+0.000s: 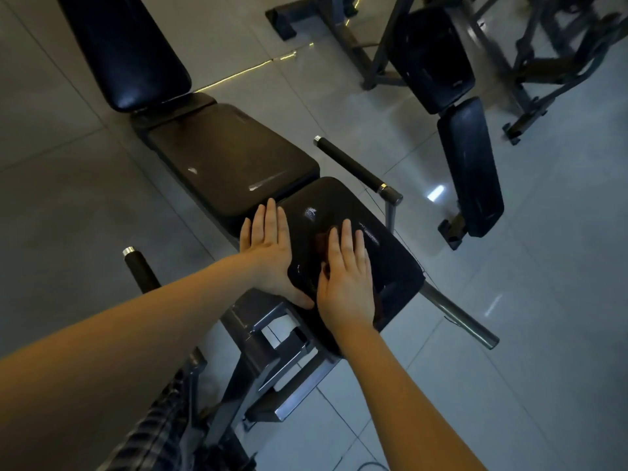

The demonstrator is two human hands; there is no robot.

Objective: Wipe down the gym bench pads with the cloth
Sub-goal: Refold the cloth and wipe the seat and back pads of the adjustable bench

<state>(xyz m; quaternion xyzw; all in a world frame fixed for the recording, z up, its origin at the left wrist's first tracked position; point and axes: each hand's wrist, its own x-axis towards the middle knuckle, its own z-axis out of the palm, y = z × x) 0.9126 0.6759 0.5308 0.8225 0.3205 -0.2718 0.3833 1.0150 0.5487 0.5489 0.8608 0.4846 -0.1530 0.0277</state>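
Note:
The gym bench has three dark pads in a row: a near pad (390, 260), a middle seat pad (231, 161) and a raised back pad (125, 49). My right hand (345, 277) lies flat with straight fingers on a dark reddish cloth (321, 241), pressing it onto the near pad. Most of the cloth is hidden under that hand. My left hand (268, 253) rests flat along the near pad's left edge, fingers straight, thumb on the pad's front edge.
Two foam-covered handles stick out beside the near pad, one at right (350, 164), one at left (139, 270). The bench's metal frame (272, 348) sits below. A second bench (469, 164) and other machine frames stand to the right on the tiled floor.

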